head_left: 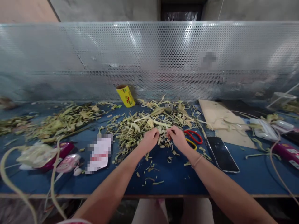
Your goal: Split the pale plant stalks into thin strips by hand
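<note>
Over the front of a heap of dried, pale green leaves and cut stems [130, 127], my two hands work close together. My left hand [150, 139] has its fingertips pinched at the heap's edge. A short gap away, my right hand [177, 137] is also closed in a pinch, with a thin band round its wrist. Pale plant bits show between and below the fingers, but what each pinch holds is too small to make out. Just right of my right hand lie scissors, one handle loop red [196, 137] and the other yellow; their blades are mostly hidden.
A yellow cardboard tube [126, 95] leans near the perforated metal screen [149, 62]. A black phone [223, 154] and brown cardboard [220, 113] lie to the right. Leftward are a partly blurred card [100, 154], a magenta device [65, 151] and another leaf heap [67, 119].
</note>
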Demonstrator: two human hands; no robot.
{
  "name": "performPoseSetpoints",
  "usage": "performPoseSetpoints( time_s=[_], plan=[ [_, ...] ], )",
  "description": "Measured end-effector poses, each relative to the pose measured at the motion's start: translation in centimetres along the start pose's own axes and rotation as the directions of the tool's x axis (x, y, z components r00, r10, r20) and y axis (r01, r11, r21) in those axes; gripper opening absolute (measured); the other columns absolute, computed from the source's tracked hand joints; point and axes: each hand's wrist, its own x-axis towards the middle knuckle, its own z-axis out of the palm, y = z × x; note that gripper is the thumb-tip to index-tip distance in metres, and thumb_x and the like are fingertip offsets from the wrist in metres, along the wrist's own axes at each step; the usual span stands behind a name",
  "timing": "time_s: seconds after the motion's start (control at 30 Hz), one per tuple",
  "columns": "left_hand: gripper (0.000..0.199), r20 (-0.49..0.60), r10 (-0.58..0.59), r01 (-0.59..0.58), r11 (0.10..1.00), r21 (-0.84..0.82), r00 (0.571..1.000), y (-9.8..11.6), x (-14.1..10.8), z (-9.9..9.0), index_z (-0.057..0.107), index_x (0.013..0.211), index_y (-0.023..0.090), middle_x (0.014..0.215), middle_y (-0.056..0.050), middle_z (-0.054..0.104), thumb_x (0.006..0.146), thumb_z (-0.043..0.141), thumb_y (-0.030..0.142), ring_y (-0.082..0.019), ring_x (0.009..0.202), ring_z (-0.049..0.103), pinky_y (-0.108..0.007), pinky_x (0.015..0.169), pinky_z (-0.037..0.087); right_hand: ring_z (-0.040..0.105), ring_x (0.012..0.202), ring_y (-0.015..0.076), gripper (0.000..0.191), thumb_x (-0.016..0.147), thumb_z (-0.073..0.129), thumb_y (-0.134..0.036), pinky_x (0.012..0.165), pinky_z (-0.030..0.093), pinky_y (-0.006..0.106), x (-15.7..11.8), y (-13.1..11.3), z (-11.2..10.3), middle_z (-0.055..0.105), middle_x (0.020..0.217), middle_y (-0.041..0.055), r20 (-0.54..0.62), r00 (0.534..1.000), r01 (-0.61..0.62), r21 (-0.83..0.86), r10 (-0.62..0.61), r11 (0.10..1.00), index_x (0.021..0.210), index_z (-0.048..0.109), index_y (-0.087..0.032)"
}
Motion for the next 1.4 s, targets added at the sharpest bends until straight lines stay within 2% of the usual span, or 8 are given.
performPoseSetpoints(
  time_s=[0.2,0.43,0.67,0.83,1.0,1.23,1.33,1.4],
  plan=[
    [0.017,-0.004,0.006,-0.006,0.999,0.04,1.0,-0.6,0.2,-0.5,0.044,0.067,0.021,0.064,0.0,0.05,0.084,0.041,0.021,-0.015,0.065,0.049,-0.027,0.064,0.036,0.054,0.052,0.012,0.016,0.081,0.052,-0.029,0.055,0.045,0.025,0.4,0.5,-0.4,0.062,0.059,-0.0017,0.0,0.997,0.072,-0.128,-0.073,0.989,0.068,0.052,-0.021],
    [0.018,-0.03,-0.053,0.054,0.998,0.042,0.998,-0.5,0.4,-0.6,0.04,0.066,0.022,0.064,-0.001,0.049,0.084,0.038,0.018,-0.016,0.065,0.049,-0.028,0.065,0.035,0.055,0.051,0.0127,0.014,0.08,0.052,-0.028,0.056,0.045,0.026,0.3,0.0,-0.6,0.062,0.06,-0.0016,0.017,1.0,0.011,-0.11,-0.01,0.994,0.068,0.051,-0.022],
    [0.018,-0.099,-0.109,0.115,0.992,0.052,0.989,-0.9,0.7,-0.5,0.037,0.067,0.022,0.064,0.0,0.047,0.083,0.037,0.014,-0.016,0.068,0.049,-0.028,0.068,0.036,0.054,0.053,0.0117,0.015,0.083,0.053,-0.024,0.061,0.044,0.025,0.4,0.1,-0.9,0.061,0.061,-0.0022,0.052,0.998,0.052,-0.207,-0.042,0.977,0.068,0.053,-0.021],
    [0.016,-0.054,-0.256,0.251,0.964,-0.087,0.965,-0.8,0.9,-0.4,0.041,0.067,0.02,0.064,0.001,0.049,0.083,0.039,0.016,-0.014,0.063,0.048,-0.026,0.062,0.034,0.055,0.061,0.013,0.017,0.083,0.053,-0.017,0.065,0.041,0.026,0.2,-0.4,-0.6,0.061,0.063,-0.0006,0.169,0.986,0.071,-0.347,-0.013,0.935,0.067,0.052,-0.02],
    [0.015,0.032,-0.206,0.208,0.952,-0.225,0.978,0.1,0.5,-0.5,0.045,0.07,0.019,0.06,0.002,0.048,0.084,0.041,0.024,-0.012,0.058,0.045,-0.024,0.059,0.034,0.049,0.064,0.0132,0.01,0.083,0.053,-0.021,0.062,0.035,0.025,-0.2,-0.6,0.0,0.056,0.067,0.0005,0.286,0.956,0.192,-0.462,-0.06,0.866,0.073,0.051,-0.019],
    [0.014,0.076,-0.133,0.145,0.974,-0.175,0.988,0.8,-0.2,-0.5,0.045,0.07,0.019,0.064,0.002,0.049,0.083,0.042,0.025,-0.012,0.06,0.044,-0.024,0.06,0.033,0.045,0.065,0.0135,0.008,0.076,0.044,-0.013,0.064,0.034,0.025,-0.6,-0.1,0.3,0.051,0.069,0.0011,0.312,0.931,0.309,-0.395,-0.19,0.865,0.074,0.046,-0.02],
    [0.016,0.097,-0.137,0.152,0.975,-0.164,0.986,0.8,-0.2,-0.4,0.046,0.07,0.019,0.064,0.001,0.051,0.083,0.042,0.026,-0.012,0.062,0.046,-0.025,0.06,0.033,0.043,0.063,0.0141,0.008,0.072,0.041,-0.014,0.062,0.034,0.026,-0.6,-0.4,0.1,0.049,0.065,0.0001,0.273,0.948,0.246,-0.306,-0.163,0.92,0.074,0.046,-0.02],
    [0.017,0.101,-0.142,0.155,0.977,-0.143,0.985,0.9,-0.3,-0.4,0.046,0.069,0.019,0.063,0.001,0.052,0.084,0.042,0.026,-0.012,0.06,0.045,-0.025,0.06,0.033,0.043,0.058,0.0134,0.009,0.07,0.039,-0.015,0.058,0.034,0.026,-0.5,-0.6,0.0,0.049,0.061,-0.0008,0.276,0.959,0.114,-0.167,-0.065,0.979,0.07,0.047,-0.02]
  ],
)
